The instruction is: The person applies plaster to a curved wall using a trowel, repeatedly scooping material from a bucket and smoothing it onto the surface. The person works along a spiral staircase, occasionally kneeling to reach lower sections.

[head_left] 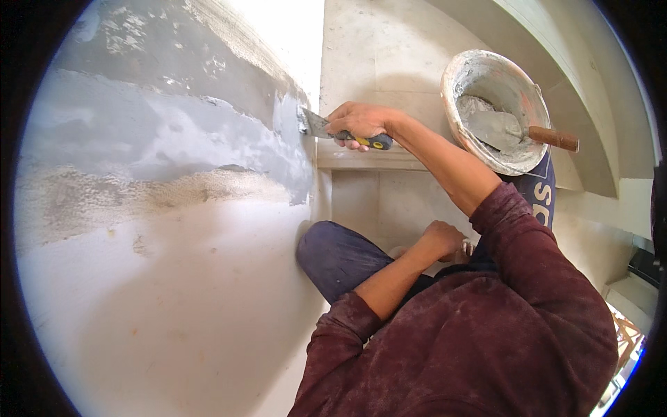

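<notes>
My right hand [365, 121] is wrapped round the black and yellow handle of a putty knife [319, 125]. The knife's blade meets the wall [174, 292] near the corner, with pale paste at its edge. Grey, partly smoothed plaster [208, 128] spreads in a broad band over that wall. Low by my lap, my left hand [445, 238] is curled with its fingers mostly turned away; whitish marks show beside it, and what it holds, if anything, is hidden.
At the right, a paste-smeared bucket [455, 128] stands close to my right knee. A trowel [497, 128] with a wooden handle [554, 138] lies across its mouth, over grey paste. A narrow ledge [375, 158] runs below my right hand. My left knee [337, 257] is beside the wall.
</notes>
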A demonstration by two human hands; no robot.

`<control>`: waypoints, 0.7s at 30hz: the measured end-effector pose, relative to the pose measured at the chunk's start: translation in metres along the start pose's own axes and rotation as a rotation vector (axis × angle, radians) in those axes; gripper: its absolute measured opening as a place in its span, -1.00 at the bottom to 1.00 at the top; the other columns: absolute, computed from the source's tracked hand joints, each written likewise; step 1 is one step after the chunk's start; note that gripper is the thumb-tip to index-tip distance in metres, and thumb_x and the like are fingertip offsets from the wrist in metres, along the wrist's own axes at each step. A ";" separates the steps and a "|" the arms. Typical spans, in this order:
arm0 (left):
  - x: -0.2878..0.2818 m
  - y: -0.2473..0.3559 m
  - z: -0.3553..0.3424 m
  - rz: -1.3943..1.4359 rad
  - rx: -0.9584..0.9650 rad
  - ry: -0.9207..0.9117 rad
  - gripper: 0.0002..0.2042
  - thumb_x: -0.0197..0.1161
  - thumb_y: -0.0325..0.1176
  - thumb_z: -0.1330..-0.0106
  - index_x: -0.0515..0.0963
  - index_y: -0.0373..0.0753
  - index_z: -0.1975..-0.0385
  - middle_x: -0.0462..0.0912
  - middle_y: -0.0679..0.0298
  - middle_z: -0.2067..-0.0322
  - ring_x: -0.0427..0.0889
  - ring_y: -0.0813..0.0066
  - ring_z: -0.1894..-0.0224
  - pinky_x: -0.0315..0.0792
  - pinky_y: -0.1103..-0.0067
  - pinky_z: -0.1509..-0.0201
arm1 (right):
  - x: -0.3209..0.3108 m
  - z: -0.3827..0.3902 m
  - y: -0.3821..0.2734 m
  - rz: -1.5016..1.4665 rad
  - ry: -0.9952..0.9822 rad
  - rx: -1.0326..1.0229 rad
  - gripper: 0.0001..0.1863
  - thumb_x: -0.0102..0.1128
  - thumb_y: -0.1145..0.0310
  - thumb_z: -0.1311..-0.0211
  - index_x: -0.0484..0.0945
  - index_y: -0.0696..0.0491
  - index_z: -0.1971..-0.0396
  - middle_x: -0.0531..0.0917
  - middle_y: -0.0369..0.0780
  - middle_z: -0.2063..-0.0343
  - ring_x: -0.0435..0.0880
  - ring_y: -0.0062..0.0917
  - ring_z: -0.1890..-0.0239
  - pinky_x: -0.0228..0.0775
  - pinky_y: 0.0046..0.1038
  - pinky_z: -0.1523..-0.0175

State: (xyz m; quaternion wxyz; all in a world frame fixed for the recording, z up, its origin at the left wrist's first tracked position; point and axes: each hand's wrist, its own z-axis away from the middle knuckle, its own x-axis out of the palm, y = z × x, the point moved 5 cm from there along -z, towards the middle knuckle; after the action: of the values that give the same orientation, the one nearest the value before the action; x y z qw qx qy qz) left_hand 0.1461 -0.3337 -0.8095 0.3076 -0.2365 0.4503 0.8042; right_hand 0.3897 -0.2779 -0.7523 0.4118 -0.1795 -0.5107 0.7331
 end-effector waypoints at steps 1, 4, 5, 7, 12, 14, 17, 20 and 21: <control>0.011 -0.003 -0.006 0.005 0.007 0.044 -0.74 0.17 -0.45 -0.04 0.61 -0.18 0.23 0.69 0.08 0.26 0.69 0.12 0.15 0.53 0.28 0.12 | 0.010 0.007 -0.003 0.046 -0.028 0.002 -0.73 -0.03 0.27 -0.37 0.50 0.19 0.35 0.50 -0.27 0.62 0.39 -0.69 0.75 0.31 -0.58 0.69; 0.032 -0.008 -0.019 0.030 0.046 0.140 -0.76 0.19 -0.39 -0.07 0.64 -0.16 0.25 0.70 0.11 0.24 0.69 0.18 0.15 0.54 0.33 0.14 | 0.034 0.034 -0.013 0.096 -0.130 -0.028 -0.70 -0.02 0.23 -0.39 0.48 0.16 0.42 0.46 -0.31 0.69 0.36 -0.71 0.77 0.27 -0.60 0.70; 0.032 -0.008 -0.018 0.042 0.059 0.158 -0.78 0.21 -0.36 -0.08 0.66 -0.14 0.26 0.71 0.13 0.23 0.70 0.22 0.15 0.54 0.36 0.14 | 0.042 0.042 -0.014 0.040 -0.186 -0.058 -0.69 -0.03 0.22 -0.40 0.47 0.15 0.43 0.44 -0.32 0.71 0.36 -0.72 0.78 0.26 -0.60 0.70; 0.028 -0.010 -0.011 0.018 -0.012 0.043 -0.78 0.20 -0.35 -0.09 0.66 -0.14 0.27 0.71 0.14 0.22 0.69 0.23 0.14 0.54 0.38 0.12 | 0.054 0.064 -0.028 -0.108 -0.215 -0.118 -0.69 -0.07 0.21 -0.43 0.45 0.12 0.44 0.37 -0.37 0.78 0.34 -0.74 0.78 0.23 -0.62 0.71; 0.009 0.002 -0.001 -0.047 -0.024 -0.098 -0.79 0.20 -0.32 -0.10 0.67 -0.14 0.27 0.70 0.16 0.20 0.68 0.25 0.11 0.53 0.41 0.09 | -0.010 0.021 0.016 -0.080 0.253 -0.065 -0.71 -0.08 0.24 -0.41 0.46 0.15 0.40 0.41 -0.33 0.70 0.34 -0.68 0.77 0.25 -0.58 0.67; -0.005 0.008 0.006 0.037 -0.012 -0.049 -0.79 0.21 -0.32 -0.09 0.67 -0.13 0.28 0.70 0.16 0.20 0.68 0.24 0.10 0.52 0.41 0.09 | -0.012 0.002 0.019 -0.143 0.342 -0.052 -0.71 -0.08 0.25 -0.40 0.45 0.17 0.40 0.42 -0.31 0.68 0.36 -0.67 0.77 0.26 -0.57 0.65; 0.009 0.000 0.005 -0.039 0.051 0.068 -0.80 0.21 -0.35 -0.07 0.67 -0.13 0.31 0.70 0.15 0.21 0.69 0.22 0.12 0.53 0.38 0.10 | 0.004 -0.012 0.011 -0.013 0.292 -0.071 -0.71 -0.07 0.25 -0.38 0.48 0.19 0.35 0.44 -0.30 0.67 0.38 -0.66 0.75 0.27 -0.57 0.64; 0.021 -0.006 -0.006 0.034 0.006 -0.021 -0.65 0.25 -0.34 -0.03 0.60 -0.16 0.11 0.67 0.08 0.14 0.65 0.14 0.08 0.49 0.32 0.01 | 0.007 0.000 0.009 0.210 0.054 -0.081 -0.70 -0.07 0.25 -0.38 0.50 0.20 0.27 0.46 -0.27 0.61 0.40 -0.65 0.73 0.28 -0.56 0.65; 0.020 -0.007 -0.007 0.041 0.000 -0.041 -0.65 0.25 -0.35 -0.03 0.59 -0.16 0.11 0.67 0.08 0.15 0.65 0.14 0.08 0.48 0.32 0.01 | 0.008 0.008 0.007 0.177 0.016 -0.074 -0.70 -0.07 0.25 -0.38 0.50 0.20 0.28 0.46 -0.27 0.62 0.40 -0.65 0.73 0.29 -0.56 0.65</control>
State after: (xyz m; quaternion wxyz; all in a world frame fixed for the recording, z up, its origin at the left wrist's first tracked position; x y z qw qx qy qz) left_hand 0.1384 -0.3312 -0.8299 0.3004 -0.2107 0.4485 0.8150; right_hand 0.3766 -0.2774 -0.7545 0.3426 -0.2448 -0.5163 0.7457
